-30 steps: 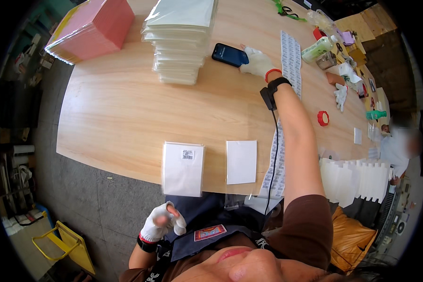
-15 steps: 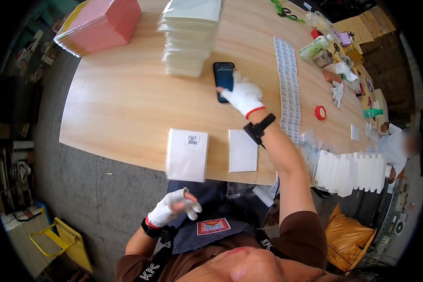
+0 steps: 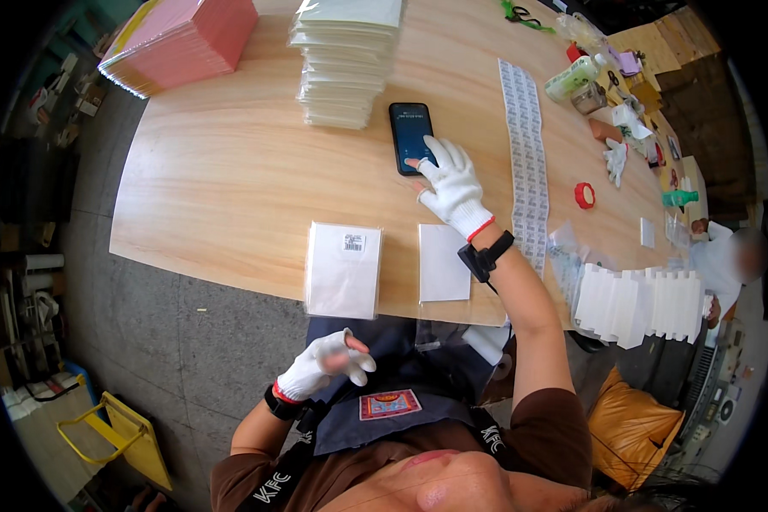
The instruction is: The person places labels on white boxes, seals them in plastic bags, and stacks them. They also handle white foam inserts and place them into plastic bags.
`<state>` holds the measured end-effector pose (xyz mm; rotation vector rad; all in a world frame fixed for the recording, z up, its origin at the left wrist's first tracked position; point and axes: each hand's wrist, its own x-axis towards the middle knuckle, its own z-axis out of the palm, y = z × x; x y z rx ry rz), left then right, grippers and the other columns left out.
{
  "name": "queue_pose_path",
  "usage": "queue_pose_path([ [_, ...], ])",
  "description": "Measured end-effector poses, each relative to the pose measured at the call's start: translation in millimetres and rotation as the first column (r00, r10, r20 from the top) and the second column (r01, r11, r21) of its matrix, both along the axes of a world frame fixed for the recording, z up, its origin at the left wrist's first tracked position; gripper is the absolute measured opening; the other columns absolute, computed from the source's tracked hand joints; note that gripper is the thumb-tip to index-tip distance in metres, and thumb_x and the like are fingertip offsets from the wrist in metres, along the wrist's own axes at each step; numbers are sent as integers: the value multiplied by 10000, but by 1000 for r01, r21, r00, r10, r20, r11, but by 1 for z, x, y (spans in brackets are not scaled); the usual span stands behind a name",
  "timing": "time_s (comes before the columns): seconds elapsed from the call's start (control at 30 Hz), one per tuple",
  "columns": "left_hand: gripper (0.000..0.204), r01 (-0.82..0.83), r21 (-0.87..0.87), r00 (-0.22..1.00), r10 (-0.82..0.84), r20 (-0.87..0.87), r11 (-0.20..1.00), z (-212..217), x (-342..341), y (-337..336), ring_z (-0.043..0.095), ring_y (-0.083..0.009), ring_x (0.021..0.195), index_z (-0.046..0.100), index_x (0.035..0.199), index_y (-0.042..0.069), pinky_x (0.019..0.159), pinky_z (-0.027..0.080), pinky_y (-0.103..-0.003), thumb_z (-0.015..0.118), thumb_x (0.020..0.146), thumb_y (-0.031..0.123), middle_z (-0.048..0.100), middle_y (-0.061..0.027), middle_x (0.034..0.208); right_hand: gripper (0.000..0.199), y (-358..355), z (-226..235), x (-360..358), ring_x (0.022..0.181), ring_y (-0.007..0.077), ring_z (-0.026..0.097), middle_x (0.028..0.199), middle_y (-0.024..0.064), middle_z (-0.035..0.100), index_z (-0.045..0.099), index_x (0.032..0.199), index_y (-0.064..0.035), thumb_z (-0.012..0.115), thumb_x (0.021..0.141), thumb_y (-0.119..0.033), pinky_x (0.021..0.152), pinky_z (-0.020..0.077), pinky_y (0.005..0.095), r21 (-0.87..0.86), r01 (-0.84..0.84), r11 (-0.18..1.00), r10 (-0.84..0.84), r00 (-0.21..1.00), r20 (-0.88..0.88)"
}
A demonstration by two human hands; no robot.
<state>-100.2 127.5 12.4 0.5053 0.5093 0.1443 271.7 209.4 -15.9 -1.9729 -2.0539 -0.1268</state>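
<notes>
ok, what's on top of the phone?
The gloved right hand: thumb over the lower part of the phone, fingertip at its right edge; contact unclear. Upper screen visible, lit; whatever's beneath the digits is covered.

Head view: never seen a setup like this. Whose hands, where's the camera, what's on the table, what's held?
There is no robot. A person wears a fisheye camera on their head, looking down, so straight edges bend toward the rim. Picture left is the person's left.

Both hands wear white gloves with red cuff trim. The right hand has its thumb and a finger over the near end of a smartphone; whether it grips is unclear. The left hand is loosely curled above the lap, nothing visible in it.

On the wooden table also lie a pink stack, a stack of clear-wrapped white packs, a white pack with a barcode label, a plain white card and a label strip.
</notes>
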Motion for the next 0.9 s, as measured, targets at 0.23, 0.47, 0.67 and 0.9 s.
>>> queue_pose_path([
  [0.23,471,-27,-43,999,28,26,999,-2,0,-3,694,-284,794,567,1123,-10,724,555,-325,699,841,343,670,-210,996,352,-8,1,14,1267,320,433,1356,145,497,666,1088,-179,679,758,-302,1068,335,459,-45,128,991,-125,990,67],
  [0.47,470,-18,-41,1000,19,21,999,-2,2,-3,695,-269,789,565,1112,-6,732,551,-318,703,840,352,673,-202,995,332,-6,5,27,1225,330,474,1317,156,518,617,1069,-119,663,790,-294,1017,378,457,-57,212,976,-203,971,126],
  [0.67,479,-22,-37,999,23,22,999,0,0,-2,695,-259,787,558,1108,-8,733,549,-312,705,839,359,674,-201,997,313,4,9,19,1182,303,491,1242,124,553,637,1057,-134,661,790,-296,991,392,427,-22,169,985,-167,983,75],
  [0.9,485,-22,-38,999,23,26,999,-3,-3,0,695,-259,787,554,1112,-12,734,547,-312,704,840,360,673,-201,1002,326,18,11,5,1199,298,480,1278,120,538,653,1077,-152,666,785,-297,997,386,419,-47,119,992,-118,993,25],
])
